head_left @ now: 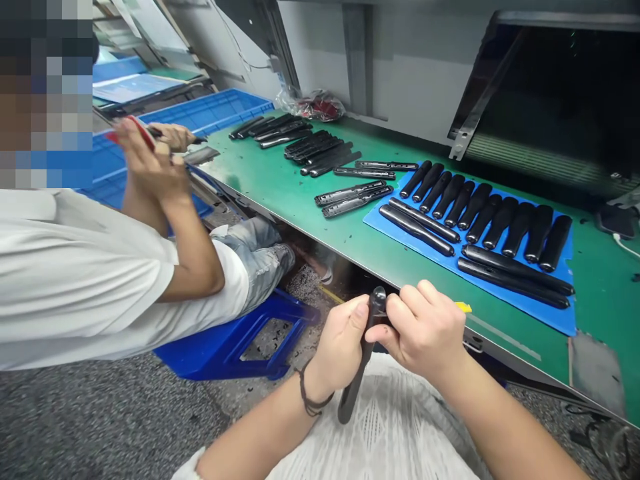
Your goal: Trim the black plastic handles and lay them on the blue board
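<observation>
My left hand (343,340) is wrapped round a long black plastic handle-shaped part (356,390), which stands tilted above my lap with its rounded, glossy end up. Close against that upper end is my right hand (425,327), its fingers curled and its thumb touching the part. A thin greyish edge shows between the hands, and a small yellow piece (463,307) shows beyond the right knuckles. Whether these belong to one tool inside the right fist, I cannot tell.
On the green table (280,193), a blue mat (520,313) bears several similar black parts. Open half-shells (355,197) and piles of black pieces (320,150) lie farther left. A co-worker (100,280) sits at left, on a blue stool (225,343). A phone (617,220) lies at right.
</observation>
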Demonstrator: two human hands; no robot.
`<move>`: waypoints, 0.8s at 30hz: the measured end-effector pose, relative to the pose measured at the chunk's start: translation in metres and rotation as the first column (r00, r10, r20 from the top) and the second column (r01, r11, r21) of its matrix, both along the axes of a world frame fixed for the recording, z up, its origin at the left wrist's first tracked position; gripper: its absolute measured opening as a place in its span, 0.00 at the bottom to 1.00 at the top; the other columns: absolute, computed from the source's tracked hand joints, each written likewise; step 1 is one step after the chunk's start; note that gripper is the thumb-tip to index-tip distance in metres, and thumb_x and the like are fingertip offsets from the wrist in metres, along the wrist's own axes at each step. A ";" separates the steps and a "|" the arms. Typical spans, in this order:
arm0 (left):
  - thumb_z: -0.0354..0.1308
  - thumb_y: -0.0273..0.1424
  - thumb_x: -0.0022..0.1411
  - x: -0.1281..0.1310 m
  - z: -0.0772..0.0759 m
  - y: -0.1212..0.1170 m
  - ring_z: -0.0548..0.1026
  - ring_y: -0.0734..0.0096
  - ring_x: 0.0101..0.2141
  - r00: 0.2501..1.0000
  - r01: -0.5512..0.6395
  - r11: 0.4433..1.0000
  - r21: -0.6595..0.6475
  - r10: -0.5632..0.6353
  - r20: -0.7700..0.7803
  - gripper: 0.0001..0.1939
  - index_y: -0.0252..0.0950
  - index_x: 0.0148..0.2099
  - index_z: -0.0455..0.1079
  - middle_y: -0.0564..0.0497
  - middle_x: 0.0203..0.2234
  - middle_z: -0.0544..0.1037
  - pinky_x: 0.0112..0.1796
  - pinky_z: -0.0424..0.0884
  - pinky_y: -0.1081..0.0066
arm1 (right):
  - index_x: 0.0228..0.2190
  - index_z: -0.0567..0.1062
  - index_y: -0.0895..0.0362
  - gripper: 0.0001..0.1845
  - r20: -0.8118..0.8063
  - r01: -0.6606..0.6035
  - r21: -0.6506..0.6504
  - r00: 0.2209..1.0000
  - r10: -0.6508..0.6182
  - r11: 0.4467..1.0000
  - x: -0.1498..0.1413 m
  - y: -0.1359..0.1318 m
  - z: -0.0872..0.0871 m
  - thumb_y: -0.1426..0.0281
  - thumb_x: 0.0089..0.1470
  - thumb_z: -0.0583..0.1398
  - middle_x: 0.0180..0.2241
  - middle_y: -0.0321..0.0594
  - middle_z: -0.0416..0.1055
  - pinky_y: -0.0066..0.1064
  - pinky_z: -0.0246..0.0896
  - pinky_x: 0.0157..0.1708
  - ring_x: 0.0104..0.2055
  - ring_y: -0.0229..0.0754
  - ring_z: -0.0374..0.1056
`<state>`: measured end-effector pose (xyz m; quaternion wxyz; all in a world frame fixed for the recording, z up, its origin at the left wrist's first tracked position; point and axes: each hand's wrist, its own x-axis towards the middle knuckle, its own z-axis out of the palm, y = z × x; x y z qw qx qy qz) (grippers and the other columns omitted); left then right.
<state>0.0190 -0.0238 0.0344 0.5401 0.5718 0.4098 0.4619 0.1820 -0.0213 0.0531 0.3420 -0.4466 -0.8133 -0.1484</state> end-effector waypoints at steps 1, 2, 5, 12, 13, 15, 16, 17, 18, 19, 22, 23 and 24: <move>0.45 0.51 0.76 0.001 0.002 0.002 0.59 0.72 0.27 1.000 -0.019 1.000 -0.016 0.019 0.011 0.28 0.35 0.31 0.63 0.53 0.25 0.64 0.29 0.58 0.69 | 0.24 0.68 0.55 0.33 0.004 -0.009 -0.012 1.000 0.009 1.000 -0.002 -0.001 -0.002 0.46 0.71 0.47 0.23 0.37 0.59 0.36 0.39 0.29 0.30 0.42 0.48; 0.46 0.52 0.76 0.001 0.003 0.003 0.58 0.73 0.26 0.999 -0.038 0.999 -0.037 0.038 0.021 0.29 0.35 0.30 0.62 0.53 0.24 0.63 0.28 0.58 0.69 | 0.24 0.68 0.55 0.33 0.008 -0.018 -0.027 1.000 0.018 0.999 -0.003 -0.003 -0.005 0.46 0.71 0.47 0.23 0.37 0.59 0.36 0.39 0.29 0.30 0.42 0.48; 0.49 0.55 0.73 0.003 0.004 0.010 0.56 0.75 0.24 0.996 -0.074 0.990 -0.122 0.080 0.047 0.30 0.36 0.28 0.60 0.55 0.22 0.60 0.26 0.55 0.69 | 0.24 0.69 0.55 0.33 0.019 -0.024 -0.076 0.999 0.026 0.997 -0.008 -0.007 -0.012 0.45 0.70 0.48 0.24 0.37 0.60 0.37 0.40 0.30 0.30 0.42 0.49; 0.52 0.56 0.71 0.010 -0.002 0.028 0.57 0.76 0.21 0.971 -0.099 0.959 -0.265 0.151 0.184 0.30 0.36 0.28 0.61 0.56 0.20 0.62 0.23 0.55 0.71 | 0.26 0.69 0.55 0.36 0.020 -0.047 -0.173 0.999 0.051 0.984 -0.009 -0.011 -0.025 0.41 0.69 0.45 0.25 0.38 0.62 0.37 0.41 0.30 0.31 0.42 0.50; 0.52 0.56 0.71 0.012 -0.001 0.029 0.57 0.77 0.21 0.967 -0.095 0.958 -0.271 0.153 0.204 0.30 0.36 0.27 0.61 0.56 0.19 0.62 0.23 0.55 0.71 | 0.26 0.69 0.55 0.36 0.015 -0.050 -0.184 0.998 0.053 0.982 -0.009 -0.012 -0.026 0.42 0.69 0.44 0.25 0.38 0.62 0.37 0.41 0.30 0.31 0.42 0.50; 0.53 0.57 0.70 0.015 0.001 0.033 0.57 0.77 0.20 0.952 -0.095 0.953 -0.287 0.171 0.253 0.31 0.37 0.27 0.60 0.56 0.18 0.61 0.22 0.55 0.72 | 0.26 0.69 0.55 0.36 0.010 -0.063 -0.204 0.998 0.066 0.977 -0.010 -0.015 -0.028 0.42 0.70 0.43 0.25 0.38 0.62 0.37 0.40 0.30 0.31 0.42 0.50; 0.53 0.58 0.69 0.016 0.002 0.034 0.57 0.77 0.19 0.943 -0.094 0.950 -0.299 0.182 0.279 0.31 0.37 0.26 0.60 0.57 0.17 0.61 0.21 0.55 0.72 | 0.25 0.68 0.55 0.35 0.008 -0.073 -0.213 0.997 0.076 0.974 -0.010 -0.016 -0.029 0.43 0.70 0.43 0.25 0.38 0.62 0.37 0.40 0.30 0.31 0.42 0.50; 0.53 0.59 0.68 0.017 0.003 0.036 0.56 0.78 0.18 0.934 -0.092 0.946 -0.310 0.190 0.302 0.31 0.38 0.26 0.59 0.57 0.17 0.60 0.20 0.55 0.72 | 0.25 0.68 0.55 0.35 0.006 -0.084 -0.223 0.996 0.087 0.971 -0.011 -0.017 -0.029 0.44 0.70 0.43 0.25 0.38 0.62 0.37 0.39 0.30 0.31 0.42 0.51; 0.54 0.60 0.67 0.017 0.004 0.037 0.56 0.78 0.18 0.928 -0.089 0.943 -0.321 0.196 0.318 0.32 0.38 0.26 0.59 0.57 0.16 0.60 0.20 0.55 0.72 | 0.25 0.67 0.55 0.34 0.004 -0.093 -0.236 0.995 0.097 0.967 -0.012 -0.019 -0.030 0.44 0.71 0.44 0.25 0.38 0.62 0.37 0.39 0.30 0.31 0.42 0.51; 0.54 0.61 0.67 0.017 0.005 0.038 0.56 0.78 0.17 0.924 -0.086 0.940 -0.330 0.199 0.327 0.32 0.38 0.26 0.58 0.57 0.16 0.60 0.19 0.54 0.73 | 0.25 0.67 0.55 0.34 0.003 -0.100 -0.249 0.995 0.104 0.963 -0.012 -0.020 -0.030 0.44 0.70 0.44 0.25 0.38 0.62 0.37 0.39 0.30 0.31 0.42 0.51; 0.55 0.62 0.65 0.017 0.005 0.043 0.57 0.79 0.16 0.918 -0.090 0.930 -0.358 0.217 0.333 0.33 0.39 0.26 0.58 0.58 0.15 0.60 0.18 0.54 0.74 | 0.25 0.67 0.55 0.33 0.012 -0.122 -0.293 0.991 0.131 0.948 -0.013 -0.024 -0.030 0.43 0.69 0.46 0.25 0.38 0.62 0.37 0.38 0.30 0.31 0.42 0.51; 0.56 0.62 0.65 0.017 0.004 0.044 0.57 0.79 0.16 0.914 -0.099 0.925 -0.367 0.231 0.335 0.32 0.39 0.26 0.58 0.58 0.15 0.60 0.17 0.54 0.74 | 0.25 0.67 0.55 0.34 0.014 -0.134 -0.308 0.989 0.145 0.942 -0.013 -0.025 -0.030 0.42 0.69 0.46 0.25 0.38 0.62 0.37 0.38 0.30 0.30 0.42 0.51; 0.57 0.61 0.64 0.017 0.004 0.046 0.57 0.79 0.16 0.909 -0.110 0.921 -0.374 0.245 0.337 0.32 0.39 0.26 0.59 0.58 0.15 0.60 0.17 0.53 0.74 | 0.25 0.67 0.55 0.35 0.014 -0.146 -0.323 0.987 0.159 0.935 -0.013 -0.026 -0.030 0.40 0.68 0.46 0.25 0.38 0.62 0.37 0.38 0.30 0.30 0.42 0.51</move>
